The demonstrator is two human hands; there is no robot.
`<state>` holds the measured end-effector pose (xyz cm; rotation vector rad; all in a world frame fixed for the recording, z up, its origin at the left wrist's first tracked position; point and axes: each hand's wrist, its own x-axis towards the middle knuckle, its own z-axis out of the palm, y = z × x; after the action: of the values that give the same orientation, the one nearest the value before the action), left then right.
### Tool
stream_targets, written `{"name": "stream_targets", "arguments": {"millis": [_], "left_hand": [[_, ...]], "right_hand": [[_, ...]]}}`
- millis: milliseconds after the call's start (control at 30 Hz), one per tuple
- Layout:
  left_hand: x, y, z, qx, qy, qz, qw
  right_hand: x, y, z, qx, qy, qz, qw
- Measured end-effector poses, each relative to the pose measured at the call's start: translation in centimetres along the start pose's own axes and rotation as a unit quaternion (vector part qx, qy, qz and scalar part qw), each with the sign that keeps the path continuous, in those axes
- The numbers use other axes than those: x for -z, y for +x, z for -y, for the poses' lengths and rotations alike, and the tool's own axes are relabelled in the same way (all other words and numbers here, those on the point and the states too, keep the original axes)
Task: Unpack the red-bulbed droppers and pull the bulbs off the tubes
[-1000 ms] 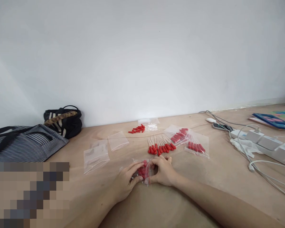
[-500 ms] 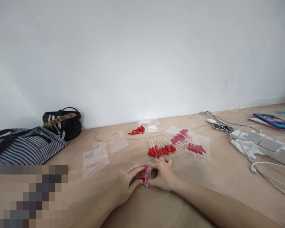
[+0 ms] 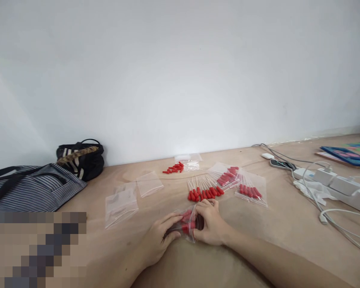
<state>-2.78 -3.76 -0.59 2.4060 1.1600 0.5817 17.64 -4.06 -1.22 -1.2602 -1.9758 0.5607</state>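
A small clear zip bag (image 3: 184, 237) lies on the table between my hands, with red-tipped pieces showing through the plastic. My left hand (image 3: 159, 242) is closed on its left side, fingers along the top edge and thumb below. At the right end, where the seal strip runs, my right hand (image 3: 211, 224) grips the bag between thumb and curled fingers. Just beyond my right fingers lies a fanned row of pale sticks with red tips (image 3: 209, 194). My right palm is hidden.
Filled bags (image 3: 250, 191) lie right of the row, loose red pieces (image 3: 174, 168) behind it. Flat clear bags (image 3: 121, 204) rest on the left. A power strip (image 3: 333, 182) with cables and a phone (image 3: 282, 164) are at right; a striped bag (image 3: 45, 186) is far left.
The zip bag's seal end and my right hand have shifted slightly right. The red pieces inside sit further right, clearer of my left fingers. The whole view has dipped a little.
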Motion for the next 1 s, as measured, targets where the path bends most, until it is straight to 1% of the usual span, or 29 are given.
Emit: {"name": "stream_targets", "arguments": {"millis": [67,300,467,533,667,800,933,1000], "left_hand": [[0.0,0.0,0.1,0.004,-0.002,0.001,1.000],[0.2,0.1,-0.2,0.018,-0.016,0.014,1.000],[0.3,0.0,-0.2,0.033,-0.019,0.020,0.999],[0.3,-0.1,-0.3,0.034,-0.023,0.021,0.999],[0.4,-0.1,-0.4,0.040,-0.024,0.026,0.999],[0.4,-0.1,-0.2,0.042,-0.015,0.025,0.999],[0.3,-0.1,0.0,0.033,-0.018,0.011,0.999],[0.4,-0.2,0.0,0.035,-0.019,0.012,0.999]], "right_hand": [[0.3,0.0,-0.3,0.019,-0.024,0.003,1.000],[0.6,0.1,-0.5,-0.022,-0.038,0.053,0.998],[0.7,0.2,-0.3,-0.040,-0.028,0.042,0.998],[1.2,0.2,-0.5,-0.046,-0.028,0.050,0.997],[2.8,0.2,-1.2,-0.050,-0.044,0.097,0.993],[4.0,0.0,-1.7,-0.016,-0.061,0.121,0.991],[3.6,-0.2,-1.7,0.049,-0.040,0.134,0.989],[3.3,-0.2,-1.7,0.069,-0.025,0.142,0.987]]}}
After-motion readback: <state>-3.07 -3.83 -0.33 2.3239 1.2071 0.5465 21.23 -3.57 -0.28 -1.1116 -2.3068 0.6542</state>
